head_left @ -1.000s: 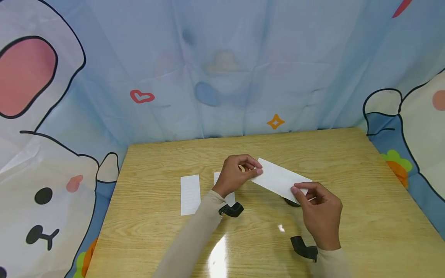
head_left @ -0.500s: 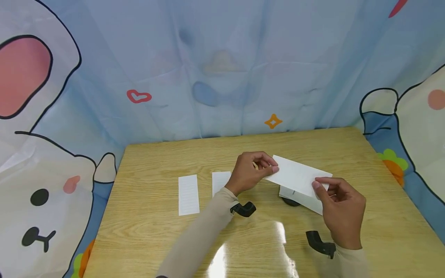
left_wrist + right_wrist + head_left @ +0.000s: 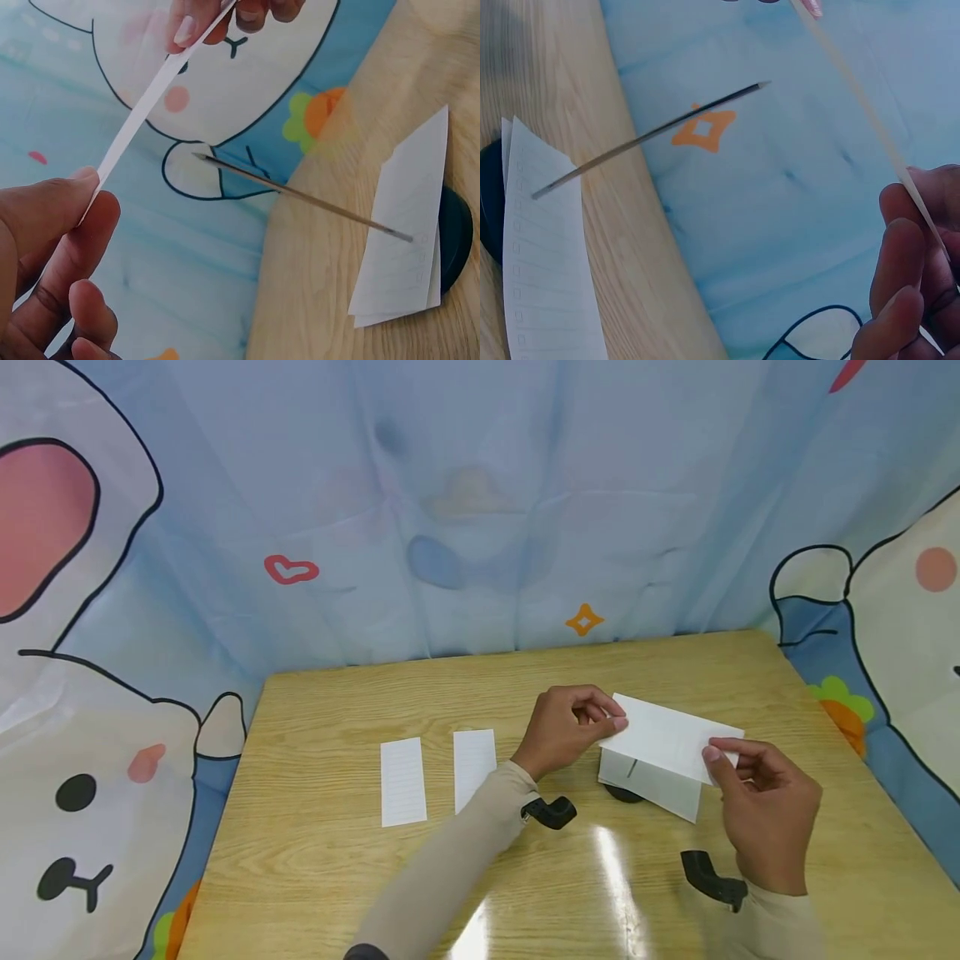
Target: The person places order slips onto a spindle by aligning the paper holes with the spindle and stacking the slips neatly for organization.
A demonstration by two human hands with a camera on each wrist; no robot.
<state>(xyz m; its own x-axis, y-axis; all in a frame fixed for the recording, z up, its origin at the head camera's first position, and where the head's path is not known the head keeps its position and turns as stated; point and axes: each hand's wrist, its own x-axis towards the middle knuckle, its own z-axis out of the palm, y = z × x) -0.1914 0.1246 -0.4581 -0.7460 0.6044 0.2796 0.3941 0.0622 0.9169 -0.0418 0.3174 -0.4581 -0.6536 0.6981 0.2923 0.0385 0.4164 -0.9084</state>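
Above the table (image 3: 315, 868), left hand (image 3: 564, 728) and right hand (image 3: 775, 810) apart, each grip a pinch on one paper slip (image 3: 671, 735)

Soft light covers the desk (image 3: 307, 877) in my head view, with white glare streaking it near six o'clock. The sheet (image 3: 671, 735) I hold shines brighter than the greyish paper (image 3: 652, 785) beneath. My wrist views look dimmer, the right one shadowed grey at ten o'clock.

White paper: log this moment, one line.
left hand, right hand: pinch white paper | spike: through lower papers | white paper: off spike | table: two slips
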